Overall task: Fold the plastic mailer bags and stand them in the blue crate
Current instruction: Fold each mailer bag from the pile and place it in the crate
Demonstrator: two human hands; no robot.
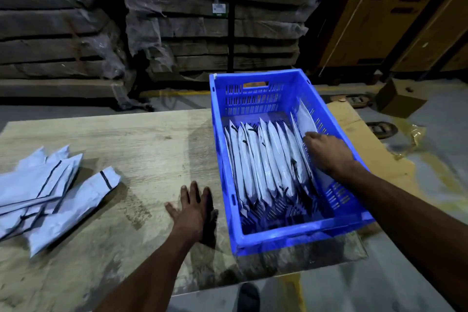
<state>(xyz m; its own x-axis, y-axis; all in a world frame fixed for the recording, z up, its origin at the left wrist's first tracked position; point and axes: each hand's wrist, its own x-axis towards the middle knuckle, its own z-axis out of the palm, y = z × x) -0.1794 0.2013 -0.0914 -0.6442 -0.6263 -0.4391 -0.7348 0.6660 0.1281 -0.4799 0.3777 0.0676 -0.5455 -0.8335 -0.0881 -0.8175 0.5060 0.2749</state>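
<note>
Two hands: right hand [326, 152] gripping folded mailer [306, 119] in blue crate [298, 234], left hand [192, 208] flat on table [114, 134].

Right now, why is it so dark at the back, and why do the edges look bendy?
Head view: light falls on the table and blue crate, while the wrapped stacks behind stay dim; the left hand casts a soft shadow; the wide-angle lens curves lines near the edges.

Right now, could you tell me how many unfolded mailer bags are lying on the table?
About 4 mailer bags lie fanned and overlapping at the wooden table's left edge. One sticks out to the right; others may be hidden underneath or cut off by the frame.
</note>
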